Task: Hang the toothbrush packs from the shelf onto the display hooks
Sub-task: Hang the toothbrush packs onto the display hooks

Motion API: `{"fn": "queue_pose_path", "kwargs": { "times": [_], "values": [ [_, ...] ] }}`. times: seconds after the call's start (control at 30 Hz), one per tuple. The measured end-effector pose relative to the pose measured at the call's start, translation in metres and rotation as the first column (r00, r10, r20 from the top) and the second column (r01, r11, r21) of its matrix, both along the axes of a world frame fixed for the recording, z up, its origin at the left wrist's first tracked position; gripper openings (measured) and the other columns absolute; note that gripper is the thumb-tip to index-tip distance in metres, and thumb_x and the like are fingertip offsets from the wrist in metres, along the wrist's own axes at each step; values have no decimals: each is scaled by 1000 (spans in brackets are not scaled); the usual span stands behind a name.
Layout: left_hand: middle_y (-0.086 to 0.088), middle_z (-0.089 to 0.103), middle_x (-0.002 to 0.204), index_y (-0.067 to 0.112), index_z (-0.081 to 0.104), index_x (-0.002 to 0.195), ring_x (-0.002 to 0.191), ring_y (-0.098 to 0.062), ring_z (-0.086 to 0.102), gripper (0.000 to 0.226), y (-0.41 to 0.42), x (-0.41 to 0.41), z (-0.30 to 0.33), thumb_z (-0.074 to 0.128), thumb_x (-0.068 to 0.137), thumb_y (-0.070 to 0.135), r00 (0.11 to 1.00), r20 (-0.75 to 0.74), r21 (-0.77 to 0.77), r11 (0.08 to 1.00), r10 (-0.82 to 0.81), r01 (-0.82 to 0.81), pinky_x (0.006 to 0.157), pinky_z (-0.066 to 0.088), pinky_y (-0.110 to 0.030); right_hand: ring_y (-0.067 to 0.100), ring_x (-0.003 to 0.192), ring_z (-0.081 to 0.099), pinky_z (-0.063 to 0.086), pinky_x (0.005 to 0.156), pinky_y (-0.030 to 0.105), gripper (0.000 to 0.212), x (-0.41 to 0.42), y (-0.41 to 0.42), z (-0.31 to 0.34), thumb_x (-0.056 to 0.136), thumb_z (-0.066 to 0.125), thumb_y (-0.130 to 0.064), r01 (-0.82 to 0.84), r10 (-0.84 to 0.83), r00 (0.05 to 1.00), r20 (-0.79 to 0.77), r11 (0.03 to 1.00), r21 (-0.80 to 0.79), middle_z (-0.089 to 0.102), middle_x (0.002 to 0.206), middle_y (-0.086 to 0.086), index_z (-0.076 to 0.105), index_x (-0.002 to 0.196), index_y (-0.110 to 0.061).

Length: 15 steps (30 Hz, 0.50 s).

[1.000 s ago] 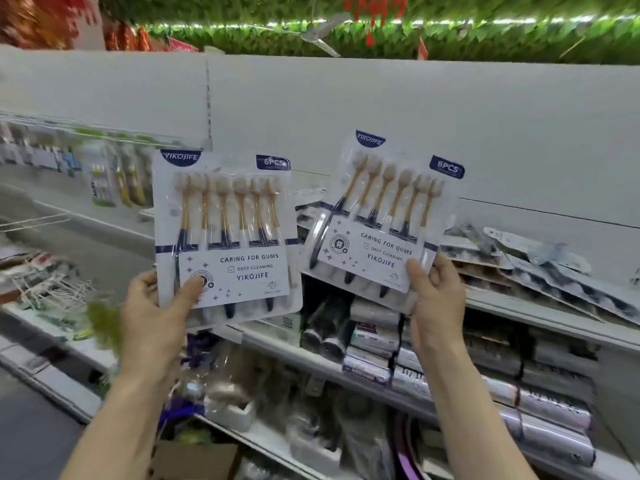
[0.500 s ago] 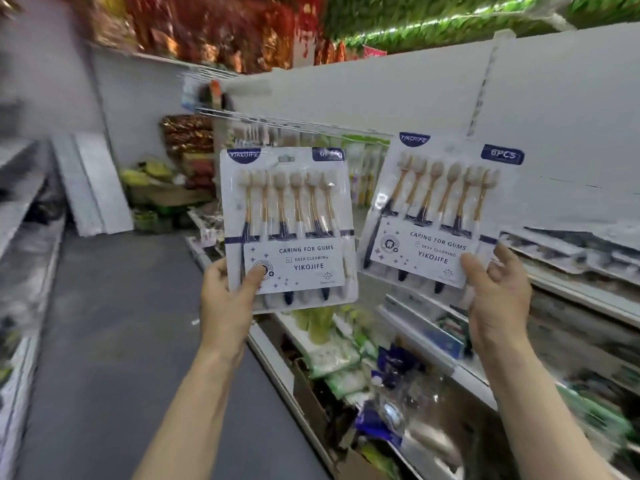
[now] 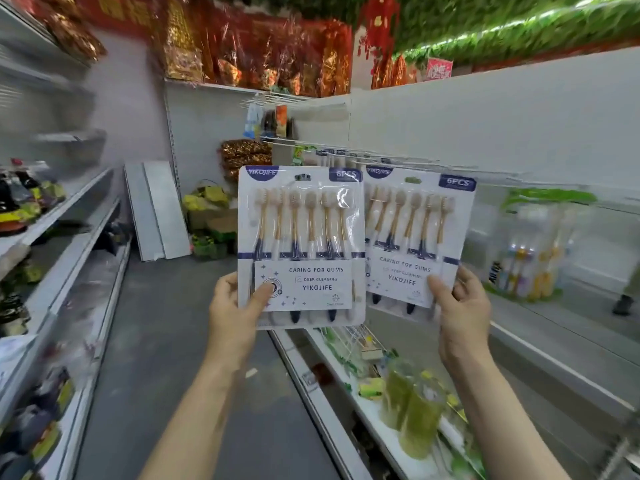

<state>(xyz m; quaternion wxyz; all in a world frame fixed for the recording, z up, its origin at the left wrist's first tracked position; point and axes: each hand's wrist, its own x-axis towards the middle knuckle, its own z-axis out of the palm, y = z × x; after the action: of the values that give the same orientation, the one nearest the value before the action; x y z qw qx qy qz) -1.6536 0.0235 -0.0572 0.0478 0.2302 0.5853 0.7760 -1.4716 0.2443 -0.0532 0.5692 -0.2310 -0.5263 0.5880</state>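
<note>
So my left hand pinches one toothbrush pack by its bottom corner, thumb on the front, and my right hand pinches a second pack at three o'clock of it. Neither is hung yet; the display hooks wait at twelve o'clock, some packs already on them, I judge.

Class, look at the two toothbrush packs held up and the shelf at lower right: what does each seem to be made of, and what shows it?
Toothbrush packs: seemingly printed white card under a clear plastic blister; glare streaks cross the brushes. Shelf: probably painted metal, smooth pale grey with a thin straight edge; blur leaves it uncertain.
</note>
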Motion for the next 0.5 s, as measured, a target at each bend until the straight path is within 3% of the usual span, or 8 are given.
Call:
{"fn": "queue_pose_path", "kwargs": {
  "times": [0.13, 0.33, 0.5],
  "values": [
    [-2, 72, 104, 22, 56, 105, 95, -19, 70, 26, 17, -97, -13, 71, 87, 11, 1000, 7, 30, 1000, -1, 1, 87, 54, -38, 8, 88, 74, 58, 66, 19, 40, -104, 16, -11, 94, 64, -2, -26, 25, 998, 58, 1000, 17, 74, 107, 2, 54, 131, -12],
    [2, 72, 99, 22, 57, 104, 88, -11, 70, 26, 46, -249, -38, 69, 88, 6, 998, 5, 56, 996, -67, 67, 78, 53, -28, 9, 86, 72, 56, 61, 17, 39, -254, 40, -31, 93, 66, -3, 21, -23, 997, 78, 1000, 22, 73, 107, 3, 56, 130, -14],
    [2, 73, 96, 23, 58, 103, 90, -19, 71, 25, 76, -397, -32, 71, 87, 9, 989, 30, 7, 989, -145, 145, 77, 53, -34, 12, 89, 72, 56, 60, 17, 41, -377, 62, -16, 93, 66, -4, 98, -98, 993, 68, 995, 4, 73, 111, 4, 55, 131, -16]
  ]
}}
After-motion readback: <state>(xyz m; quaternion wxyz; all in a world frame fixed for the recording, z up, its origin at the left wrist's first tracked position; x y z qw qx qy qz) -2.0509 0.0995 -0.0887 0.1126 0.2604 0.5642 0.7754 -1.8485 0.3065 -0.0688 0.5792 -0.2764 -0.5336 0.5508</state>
